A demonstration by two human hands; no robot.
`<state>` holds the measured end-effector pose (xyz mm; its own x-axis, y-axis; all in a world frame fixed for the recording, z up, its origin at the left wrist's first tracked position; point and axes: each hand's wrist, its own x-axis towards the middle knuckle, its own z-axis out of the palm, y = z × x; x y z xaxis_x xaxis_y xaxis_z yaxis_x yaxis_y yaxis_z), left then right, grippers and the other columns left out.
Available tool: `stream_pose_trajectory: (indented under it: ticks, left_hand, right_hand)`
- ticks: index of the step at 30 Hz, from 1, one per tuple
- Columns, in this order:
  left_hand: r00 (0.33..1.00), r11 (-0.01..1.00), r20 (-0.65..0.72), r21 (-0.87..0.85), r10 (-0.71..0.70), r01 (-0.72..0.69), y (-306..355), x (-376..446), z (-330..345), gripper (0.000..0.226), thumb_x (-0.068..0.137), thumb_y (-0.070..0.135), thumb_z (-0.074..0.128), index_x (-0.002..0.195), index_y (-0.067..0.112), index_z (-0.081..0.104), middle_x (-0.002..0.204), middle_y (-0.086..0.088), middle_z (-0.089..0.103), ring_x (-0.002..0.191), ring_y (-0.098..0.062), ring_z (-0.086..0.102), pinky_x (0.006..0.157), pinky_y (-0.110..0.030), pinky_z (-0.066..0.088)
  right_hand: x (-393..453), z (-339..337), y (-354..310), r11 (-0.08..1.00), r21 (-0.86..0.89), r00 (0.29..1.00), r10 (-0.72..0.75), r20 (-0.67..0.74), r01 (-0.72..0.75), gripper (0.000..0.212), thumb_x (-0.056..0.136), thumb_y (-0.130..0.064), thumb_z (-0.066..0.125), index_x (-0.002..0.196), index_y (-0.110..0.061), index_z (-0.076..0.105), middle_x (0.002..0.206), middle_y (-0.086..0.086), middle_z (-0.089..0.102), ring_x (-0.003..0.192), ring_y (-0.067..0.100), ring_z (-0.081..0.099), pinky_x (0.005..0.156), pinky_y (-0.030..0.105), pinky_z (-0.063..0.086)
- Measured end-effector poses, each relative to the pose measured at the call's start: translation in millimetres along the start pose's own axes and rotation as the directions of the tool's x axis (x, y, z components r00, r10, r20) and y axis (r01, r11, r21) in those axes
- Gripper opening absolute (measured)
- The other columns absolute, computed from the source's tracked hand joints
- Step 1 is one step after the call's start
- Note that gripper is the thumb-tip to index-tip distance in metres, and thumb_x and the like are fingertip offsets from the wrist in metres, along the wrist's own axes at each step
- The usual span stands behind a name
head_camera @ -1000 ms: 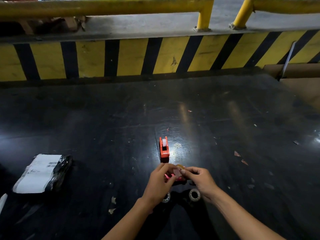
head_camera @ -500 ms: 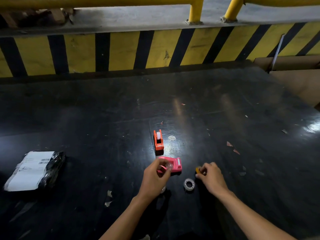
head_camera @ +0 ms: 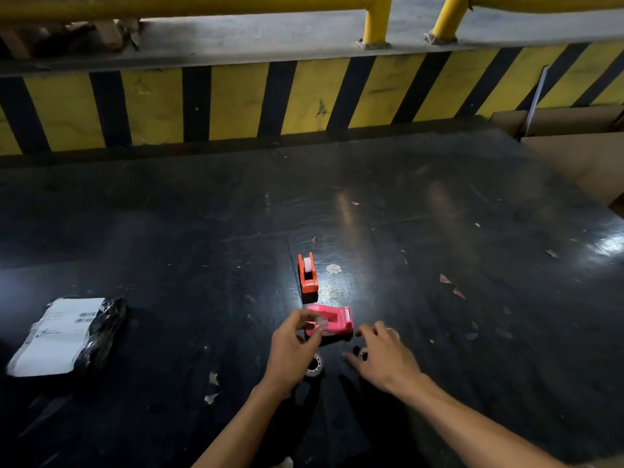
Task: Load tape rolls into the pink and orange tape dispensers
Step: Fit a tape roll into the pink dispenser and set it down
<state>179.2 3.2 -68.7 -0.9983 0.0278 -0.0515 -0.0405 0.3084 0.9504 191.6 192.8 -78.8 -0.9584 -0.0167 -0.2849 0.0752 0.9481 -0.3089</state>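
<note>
Head view: white barcoded label point(head_camera: 57, 336), unreadable, on black parcel point(head_camera: 104, 329).

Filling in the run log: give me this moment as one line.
left hand: pinches small clear hub at pink dispenser | right hand: over tape roll | orange dispenser: loaded, untouched

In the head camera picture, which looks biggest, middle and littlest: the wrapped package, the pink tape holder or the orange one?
1. Wrapped package, clearly biggest.
2. Pink tape dispenser.
3. Orange tape dispenser.
The orange one sits farther from the camera, so those two could really be alike.
</note>
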Motion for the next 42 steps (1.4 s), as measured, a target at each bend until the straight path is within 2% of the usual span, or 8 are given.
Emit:
stream_pose_trajectory:
  ticks: [5, 9, 13, 16, 28, 35, 39, 42]
  left_hand:
    - [1.0, 1.0, -0.019, 0.009, 0.002, -0.002, 3, -2, -2, 0.023, 0.087, 0.012, 0.073, 0.094, 0.032, 0.065, 0.094, 0.013, 0.073, 0.085, -0.008, 0.069, 0.074, -0.027, 0.059]
    - [0.999, 1.0, -0.037, 0.013, -0.011, 0.011, 4, -2, -6, 0.02, 0.086, 0.012, 0.075, 0.097, 0.028, 0.067, 0.093, 0.011, 0.073, 0.08, -0.002, 0.067, 0.069, -0.016, 0.055]
    - [1.0, 1.0, -0.029, -0.003, -0.006, 0.006, 10, -3, -8, 0.019, 0.087, 0.015, 0.075, 0.097, 0.03, 0.068, 0.092, 0.012, 0.074, 0.082, -0.002, 0.068, 0.071, -0.016, 0.055]
    - [1.0, 0.999, -0.012, -0.033, 0.007, -0.007, 18, -5, -5, 0.023, 0.086, 0.013, 0.076, 0.097, 0.033, 0.07, 0.088, 0.011, 0.076, 0.079, -0.007, 0.07, 0.069, -0.015, 0.055]
    - [0.974, 0.962, 0.009, 0.159, 0.226, -0.224, 26, -2, -8, 0.025, 0.085, 0.013, 0.077, 0.105, 0.028, 0.075, 0.092, 0.022, 0.071, 0.081, -0.003, 0.067, 0.07, -0.01, 0.051]
    - [0.929, 0.885, 0.1, 0.284, 0.355, -0.369, 25, 2, -11, 0.02, 0.088, 0.013, 0.074, 0.107, 0.019, 0.075, 0.096, 0.023, 0.064, 0.085, 0.011, 0.061, 0.074, -0.002, 0.044]
    - [0.928, 0.881, 0.1, 0.292, 0.358, -0.372, 23, 1, -12, 0.016, 0.088, 0.017, 0.074, 0.103, 0.022, 0.072, 0.092, 0.026, 0.063, 0.084, 0.006, 0.062, 0.073, -0.003, 0.043]
    - [0.941, 0.901, 0.059, 0.273, 0.333, -0.336, 22, 0, -10, 0.011, 0.09, 0.025, 0.073, 0.1, 0.027, 0.068, 0.091, 0.016, 0.068, 0.084, 0.0, 0.063, 0.072, -0.006, 0.045]
  right_hand:
    - [-1, 8, -4, 0.997, -0.07, 0.987, 0.046, 0.153, -0.035, 0.044, 0.088, -0.036, 0.058, 0.127, -0.022, 0.044, 0.128, 0.011, 0.041, 0.122, 0.038, 0.045, 0.093, 0.048, 0.049]
    - [11, -3, -4, 0.93, 0.365, 0.991, 0.001, 0.131, -0.049, 0.025, 0.089, -0.023, 0.063, 0.112, -0.013, 0.061, 0.105, 0.01, 0.065, 0.098, 0.026, 0.065, 0.086, 0.033, 0.05]
    - [13, -24, -13, 0.277, 0.949, 0.982, -0.063, 0.178, -0.154, 0.032, 0.088, -0.002, 0.067, 0.118, 0.003, 0.058, 0.092, 0.015, 0.068, 0.07, 0.015, 0.069, 0.065, 0.023, 0.058]
    - [14, -36, -19, 0.106, 0.987, 0.984, -0.119, 0.134, -0.122, 0.032, 0.088, 0.0, 0.065, 0.12, 0.001, 0.06, 0.107, 0.021, 0.067, 0.087, 0.026, 0.07, 0.074, 0.025, 0.061]
    - [7, -37, -31, -0.091, 0.984, 0.974, -0.183, 0.132, -0.151, 0.024, 0.085, -0.004, 0.064, 0.109, -0.001, 0.067, 0.096, 0.018, 0.075, 0.083, 0.024, 0.074, 0.069, 0.024, 0.06]
    - [5, -36, -30, -0.112, 0.971, 0.951, -0.25, 0.18, -0.213, 0.023, 0.093, -0.005, 0.058, 0.114, 0.0, 0.067, 0.105, 0.02, 0.075, 0.095, 0.025, 0.074, 0.075, 0.025, 0.06]
    - [8, -33, -25, -0.062, 0.971, 0.938, -0.279, 0.204, -0.229, 0.033, 0.091, -0.013, 0.064, 0.122, -0.002, 0.064, 0.12, 0.024, 0.069, 0.113, 0.034, 0.066, 0.095, 0.034, 0.056]
    - [11, -30, -26, -0.003, 0.977, 0.956, -0.207, 0.208, -0.213, 0.041, 0.085, -0.021, 0.069, 0.121, -0.003, 0.063, 0.117, 0.025, 0.07, 0.103, 0.031, 0.069, 0.086, 0.031, 0.059]
